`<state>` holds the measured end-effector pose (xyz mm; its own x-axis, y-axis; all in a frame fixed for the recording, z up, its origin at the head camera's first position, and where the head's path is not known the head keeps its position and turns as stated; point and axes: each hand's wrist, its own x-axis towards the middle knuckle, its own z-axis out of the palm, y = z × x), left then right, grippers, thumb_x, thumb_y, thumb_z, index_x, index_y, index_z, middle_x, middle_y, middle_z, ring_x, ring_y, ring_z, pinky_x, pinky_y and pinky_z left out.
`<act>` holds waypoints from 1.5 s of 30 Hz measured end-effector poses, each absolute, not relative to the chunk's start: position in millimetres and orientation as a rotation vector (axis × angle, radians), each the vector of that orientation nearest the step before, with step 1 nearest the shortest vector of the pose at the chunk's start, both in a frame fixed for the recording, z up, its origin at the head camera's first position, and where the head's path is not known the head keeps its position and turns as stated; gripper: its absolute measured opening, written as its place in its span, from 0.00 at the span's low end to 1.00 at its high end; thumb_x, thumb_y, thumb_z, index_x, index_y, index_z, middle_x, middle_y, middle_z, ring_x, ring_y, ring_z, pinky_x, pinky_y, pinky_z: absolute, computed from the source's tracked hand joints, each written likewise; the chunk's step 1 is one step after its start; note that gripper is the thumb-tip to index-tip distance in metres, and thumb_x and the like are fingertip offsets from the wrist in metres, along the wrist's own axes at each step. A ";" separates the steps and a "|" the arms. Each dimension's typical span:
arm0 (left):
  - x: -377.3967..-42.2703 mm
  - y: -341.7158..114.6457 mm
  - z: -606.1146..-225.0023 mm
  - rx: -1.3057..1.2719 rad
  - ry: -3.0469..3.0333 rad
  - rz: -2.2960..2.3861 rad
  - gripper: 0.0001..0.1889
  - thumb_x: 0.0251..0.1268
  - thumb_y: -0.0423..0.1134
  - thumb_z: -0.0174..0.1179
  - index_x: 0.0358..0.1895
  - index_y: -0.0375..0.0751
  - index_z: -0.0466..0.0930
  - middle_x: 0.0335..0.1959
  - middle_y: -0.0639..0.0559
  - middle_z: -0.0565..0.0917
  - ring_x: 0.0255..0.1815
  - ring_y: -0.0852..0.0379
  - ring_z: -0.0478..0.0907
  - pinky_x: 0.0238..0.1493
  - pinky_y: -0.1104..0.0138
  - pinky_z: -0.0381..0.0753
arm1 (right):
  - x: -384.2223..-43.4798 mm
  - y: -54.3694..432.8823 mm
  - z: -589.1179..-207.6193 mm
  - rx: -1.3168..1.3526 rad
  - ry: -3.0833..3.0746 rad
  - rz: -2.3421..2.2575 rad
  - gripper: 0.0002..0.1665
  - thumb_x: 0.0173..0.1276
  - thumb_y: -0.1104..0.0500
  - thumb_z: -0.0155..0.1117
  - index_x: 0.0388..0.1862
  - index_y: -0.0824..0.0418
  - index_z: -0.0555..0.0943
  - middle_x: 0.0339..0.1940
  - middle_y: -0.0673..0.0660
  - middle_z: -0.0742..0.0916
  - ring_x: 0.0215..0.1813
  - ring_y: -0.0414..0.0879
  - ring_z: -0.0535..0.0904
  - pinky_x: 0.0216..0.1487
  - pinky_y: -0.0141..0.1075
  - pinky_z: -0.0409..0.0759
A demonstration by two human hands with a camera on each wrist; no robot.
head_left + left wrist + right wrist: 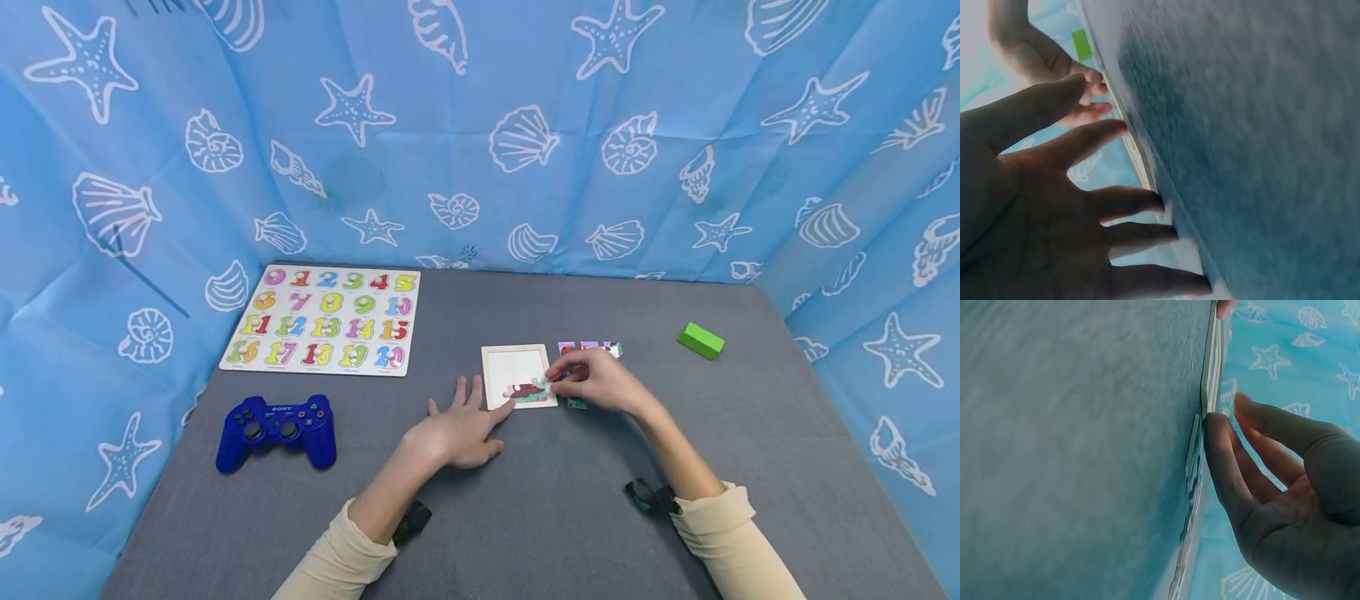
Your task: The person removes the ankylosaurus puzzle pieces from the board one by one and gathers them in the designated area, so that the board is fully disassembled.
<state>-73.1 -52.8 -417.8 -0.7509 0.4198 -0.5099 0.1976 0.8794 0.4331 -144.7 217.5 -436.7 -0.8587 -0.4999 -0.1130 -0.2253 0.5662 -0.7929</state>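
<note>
A small square puzzle tray (519, 360) with a light wooden rim lies on the table, a few joined colourful pieces (527, 391) along its lower edge. My left hand (457, 433) has its fingers spread, the index fingertip on the tray's lower left edge and the other fingertips on the cloth. At the tray's right side is my right hand (600, 382); in the right wrist view a fingertip (1215, 422) meets the tray's end, thumb and fingers apart with nothing between them. Loose puzzle pieces (611, 348) lie beneath and behind the right hand, partly hidden by it.
A number board (322, 321) lies at the back left, with a blue game controller (277, 433) in front of it. To the right stands a green block (701, 340). A blue shell-print curtain (480, 200) surrounds the back and sides of the grey table (540, 517).
</note>
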 end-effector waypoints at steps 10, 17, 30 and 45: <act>-76.0 -61.8 -409.2 0.481 2.390 0.478 0.32 0.86 0.52 0.55 0.87 0.56 0.63 0.92 0.37 0.46 0.94 0.39 0.40 0.84 0.26 0.53 | -146.7 212.5 -437.2 -0.628 2.510 -1.090 0.08 0.70 0.66 0.76 0.47 0.64 0.92 0.44 0.60 0.93 0.33 0.41 0.80 0.33 0.29 0.78; -76.5 -62.6 -408.9 0.517 2.415 0.443 0.32 0.86 0.51 0.55 0.86 0.51 0.64 0.92 0.39 0.50 0.94 0.40 0.42 0.85 0.30 0.56 | -149.8 213.2 -438.0 -0.666 2.509 -1.066 0.09 0.70 0.65 0.76 0.48 0.64 0.91 0.45 0.61 0.93 0.32 0.41 0.80 0.33 0.29 0.78; -76.3 -58.8 -411.8 0.561 2.450 0.426 0.34 0.86 0.51 0.56 0.86 0.43 0.63 0.92 0.38 0.50 0.94 0.41 0.43 0.89 0.38 0.56 | -148.3 215.2 -433.3 -0.653 2.487 -1.068 0.09 0.71 0.65 0.76 0.49 0.64 0.91 0.46 0.61 0.94 0.37 0.43 0.86 0.36 0.30 0.82; -52.9 -27.8 -408.3 0.856 2.442 0.328 0.36 0.86 0.54 0.54 0.87 0.41 0.59 0.92 0.46 0.52 0.94 0.52 0.47 0.91 0.53 0.59 | -166.1 186.1 -427.7 -0.704 2.356 -1.120 0.10 0.75 0.63 0.72 0.51 0.66 0.91 0.42 0.61 0.94 0.32 0.46 0.84 0.34 0.32 0.82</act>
<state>-52.9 -27.8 -408.3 -0.6606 0.6357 -0.3993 0.5079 0.7701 0.3859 -166.1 186.1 -427.7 -0.7756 -0.6093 -0.1650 -0.2566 0.5431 -0.7995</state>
